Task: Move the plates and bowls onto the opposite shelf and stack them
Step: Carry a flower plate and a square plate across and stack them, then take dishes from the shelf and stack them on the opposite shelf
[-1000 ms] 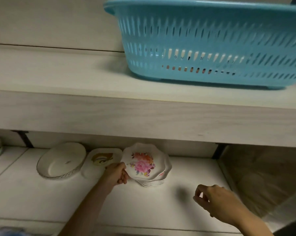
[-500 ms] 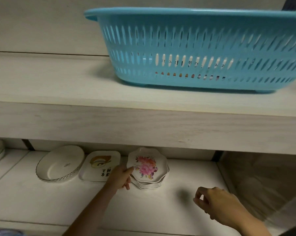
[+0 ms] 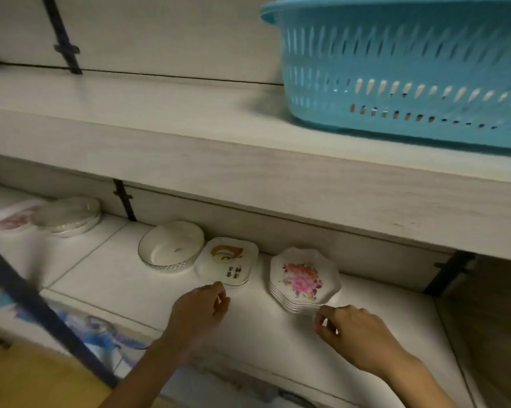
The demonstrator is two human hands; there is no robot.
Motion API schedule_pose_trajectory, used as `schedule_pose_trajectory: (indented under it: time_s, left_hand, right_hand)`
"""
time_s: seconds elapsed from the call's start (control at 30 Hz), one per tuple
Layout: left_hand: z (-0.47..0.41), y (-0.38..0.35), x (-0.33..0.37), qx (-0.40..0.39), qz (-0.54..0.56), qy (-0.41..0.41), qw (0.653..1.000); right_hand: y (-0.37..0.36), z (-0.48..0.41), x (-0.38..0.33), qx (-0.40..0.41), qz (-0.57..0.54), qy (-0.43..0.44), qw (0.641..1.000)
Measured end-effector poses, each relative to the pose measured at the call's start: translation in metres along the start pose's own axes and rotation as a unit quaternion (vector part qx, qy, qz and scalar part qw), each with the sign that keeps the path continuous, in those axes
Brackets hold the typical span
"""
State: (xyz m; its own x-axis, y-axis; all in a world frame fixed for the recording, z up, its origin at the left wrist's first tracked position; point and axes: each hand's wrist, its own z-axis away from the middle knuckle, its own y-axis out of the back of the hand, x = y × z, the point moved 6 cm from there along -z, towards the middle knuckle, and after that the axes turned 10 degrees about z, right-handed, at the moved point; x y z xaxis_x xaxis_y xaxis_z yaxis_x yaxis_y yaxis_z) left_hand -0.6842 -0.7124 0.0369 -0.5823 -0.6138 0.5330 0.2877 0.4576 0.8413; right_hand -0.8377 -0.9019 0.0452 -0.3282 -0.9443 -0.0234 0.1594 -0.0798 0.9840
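Plates (image 3: 304, 280), scalloped, glossy and rose-printed, sit stacked just beyond your right hand (image 3: 354, 329), its grip loosely curled, empty; your left hand (image 3: 197, 311) likewise.

Lower shelf (image 3: 130, 290), L→R: bowl (image 3: 171, 247), square plate (image 3: 226, 261), plate stack (image 3: 304, 280); basket (image 3: 404, 69) on shelf above.

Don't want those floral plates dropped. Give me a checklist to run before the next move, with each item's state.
1. Floral plate stack squared up: ok, the edges line up.
2. Right hand gripping the stack: not ok, fingertips only near its front edge.
3. Left hand free to support: ok, it is empty, just short of the square plate.
4. Stack apart from the square plate: ok, a gap shows.
5. Headroom under the upper shelf: ok.
6. Number of plates in the stack: cannot tell, too blurred.
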Motion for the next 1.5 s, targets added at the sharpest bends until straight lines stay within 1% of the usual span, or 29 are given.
schedule_pose_trajectory:
  time_s: [0.17,0.37,0.5,0.6,0.73,0.87,1.07,1.27,1.37,1.5]
  left_hand:
    - [0.041,0.037,-0.043,0.092,-0.013,0.043,0.995]
    - [0.079,0.075,-0.102,0.110,-0.002,0.095,0.989]
    - [0.106,0.108,-0.144,0.123,0.019,0.125,0.984]
    - [0.127,0.137,-0.183,0.128,0.022,0.141,0.981]
    - [0.149,0.175,-0.239,0.144,0.015,0.138,0.980]
    - [0.168,0.210,-0.302,0.153,0.005,0.143,0.978]
    - [0.184,0.256,-0.376,0.153,-0.025,0.154,0.976]
    - [0.177,0.289,-0.447,0.170,-0.017,0.178,0.969]
    - [0.166,0.308,-0.485,0.172,-0.008,0.189,0.967]
    - [0.136,0.338,-0.539,0.167,-0.002,0.182,0.969]
  right_hand:
    - [0.008,-0.019,-0.063,0.032,-0.009,0.086,0.996]
    - [0.019,-0.037,-0.145,0.067,-0.016,0.172,0.983]
    - [0.019,-0.048,-0.211,0.057,-0.018,0.204,0.977]
    - [0.019,-0.056,-0.267,0.046,-0.028,0.215,0.975]
    - [0.014,-0.069,-0.345,0.029,-0.045,0.220,0.974]
    - [0.011,-0.085,-0.418,0.031,-0.045,0.222,0.974]
    - [0.017,-0.099,-0.515,0.017,-0.058,0.263,0.963]
    - [0.016,-0.133,-0.590,0.005,-0.074,0.288,0.955]
    - [0.017,-0.161,-0.625,0.010,-0.108,0.284,0.953]
    - [0.014,-0.213,-0.671,-0.011,-0.132,0.265,0.955]
